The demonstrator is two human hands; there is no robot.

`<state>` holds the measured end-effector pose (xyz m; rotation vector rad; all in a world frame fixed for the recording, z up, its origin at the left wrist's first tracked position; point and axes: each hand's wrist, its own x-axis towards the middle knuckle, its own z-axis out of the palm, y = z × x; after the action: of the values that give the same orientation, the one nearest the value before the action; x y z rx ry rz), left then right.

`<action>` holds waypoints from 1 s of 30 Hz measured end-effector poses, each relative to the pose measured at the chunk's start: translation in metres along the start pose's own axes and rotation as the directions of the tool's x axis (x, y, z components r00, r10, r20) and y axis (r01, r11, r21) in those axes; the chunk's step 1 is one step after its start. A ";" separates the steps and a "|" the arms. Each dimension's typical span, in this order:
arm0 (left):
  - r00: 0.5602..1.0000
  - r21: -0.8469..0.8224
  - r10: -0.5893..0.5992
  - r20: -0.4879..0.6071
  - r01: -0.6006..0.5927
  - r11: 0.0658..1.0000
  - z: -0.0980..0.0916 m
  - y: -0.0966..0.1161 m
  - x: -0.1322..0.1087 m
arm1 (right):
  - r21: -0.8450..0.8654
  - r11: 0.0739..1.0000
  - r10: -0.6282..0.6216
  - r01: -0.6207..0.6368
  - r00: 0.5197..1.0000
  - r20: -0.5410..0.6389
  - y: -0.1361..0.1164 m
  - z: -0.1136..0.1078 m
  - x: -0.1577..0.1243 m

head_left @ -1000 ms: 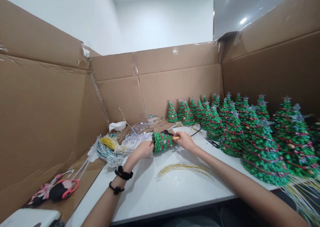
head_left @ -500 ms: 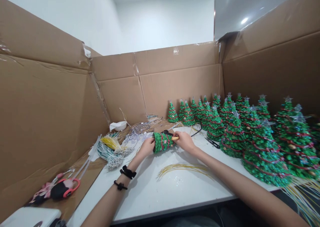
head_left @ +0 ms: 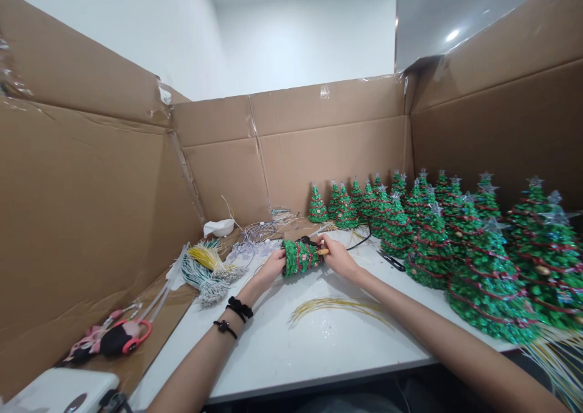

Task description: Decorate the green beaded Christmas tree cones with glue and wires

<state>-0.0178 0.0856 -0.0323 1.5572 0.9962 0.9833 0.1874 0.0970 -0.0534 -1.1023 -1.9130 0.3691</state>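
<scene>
Head view: both hands meet over the tabletop (head_left: 314, 355), toward its far edge and about midway between its left and right edges, where a small green tree (head_left: 301, 259) lies tipped on its side. The left hand (head_left: 274, 265) closes its fingers on the wide base end, though some fingertips are hidden. The right hand (head_left: 337, 259), at the narrow end, pinches a tan stick (head_left: 323, 251); whether its other fingers also press the tree, I cannot tell.

The likeliest trouble is a slip. If the left grip covers only the rim of the base, a push or pull from the right could roll the tree and drag its red garland loose. The stick's tip is out of sight, so too hard a push might bend the branches or poke the left fingers. A black cord (head_left: 364, 241) curves just beyond the right hand and could snag a wrist. Nearer the front edge, loose yellow wires (head_left: 341, 303) lie below the forearms; a lowered arm could sweep them away. Toward the right edge, the standing trees (head_left: 489, 285) crowd closely, so an elbow swung outward could topple several.
</scene>
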 end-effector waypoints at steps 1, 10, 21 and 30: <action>1.000 -0.011 -0.010 0.017 0.011 1.000 -0.001 -0.001 0.001 | 0.024 1.000 -0.011 0.011 1.000 0.008 0.001 0.000 0.000; 0.988 0.039 -0.024 0.150 0.018 0.999 -0.009 -0.004 0.008 | 0.075 0.993 -0.094 0.095 0.995 -0.015 0.002 0.001 0.001; 0.988 -0.131 -0.128 0.091 0.139 0.982 0.001 0.003 0.009 | 0.114 0.966 -0.240 0.234 0.970 0.040 -0.002 -0.010 -0.008; 0.977 -0.246 -0.178 0.118 0.202 0.948 0.014 0.010 0.000 | 0.129 0.891 -0.452 0.436 0.879 0.154 -0.015 -0.024 -0.009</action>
<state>-0.0037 0.0795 -0.0249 1.2564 0.8960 0.8583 0.2008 0.0776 -0.0351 -0.5538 -2.2150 0.2982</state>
